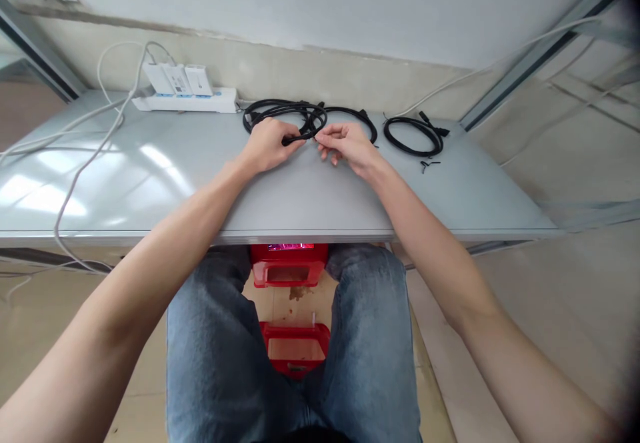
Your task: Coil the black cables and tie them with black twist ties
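My left hand [274, 141] is closed around the near side of a coiled black cable [285, 104], whose loop is tilted up off the shelf. Beside it, my right hand [346, 143] pinches thumb and forefinger together at the coil's right edge. Whatever lies between those fingertips is too small to make out. A second black cable coil [369, 123] lies behind my right hand, partly hidden by it. Farther right is a third coil [410, 137] with its plug ends showing. Small black twist ties [427, 164] lie just in front of that one.
A white power strip [187, 101] with several white adapters [177, 80] stands at the back left. White cords [95, 153] trail from there over the shelf's front edge. The grey metal shelf [310, 203] meets a wall behind. Red plastic stools [289, 273] show below.
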